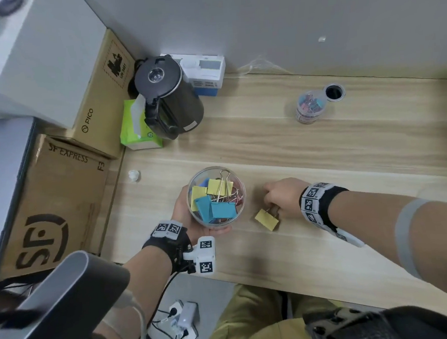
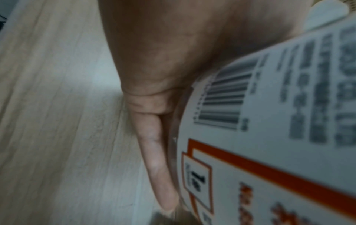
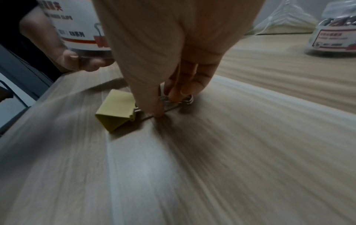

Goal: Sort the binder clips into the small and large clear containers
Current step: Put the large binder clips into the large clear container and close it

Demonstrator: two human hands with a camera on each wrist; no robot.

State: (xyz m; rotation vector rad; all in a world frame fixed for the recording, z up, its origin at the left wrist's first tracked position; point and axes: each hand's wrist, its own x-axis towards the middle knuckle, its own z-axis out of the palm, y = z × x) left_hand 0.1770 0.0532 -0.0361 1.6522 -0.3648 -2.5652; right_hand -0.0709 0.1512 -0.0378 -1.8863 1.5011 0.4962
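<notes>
Right-hand fingers (image 3: 174, 92) pinch, it seems, the yellow clip's (image 3: 115, 109) wire handles; left hand (image 1: 194, 225) clasps the round clear tub (image 1: 241, 194).

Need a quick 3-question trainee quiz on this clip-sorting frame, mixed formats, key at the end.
1. True or false: the yellow binder clip is lifted clear of the desk.
2. Which hand grips the large clear container? A) left hand B) right hand C) neither
3. Fill in: the right hand's fingers pinch the clip by its wire ____.

Key
1. False: it lies on the desk.
2. A; the small clear container stands alone farther back.
3. handles
</notes>
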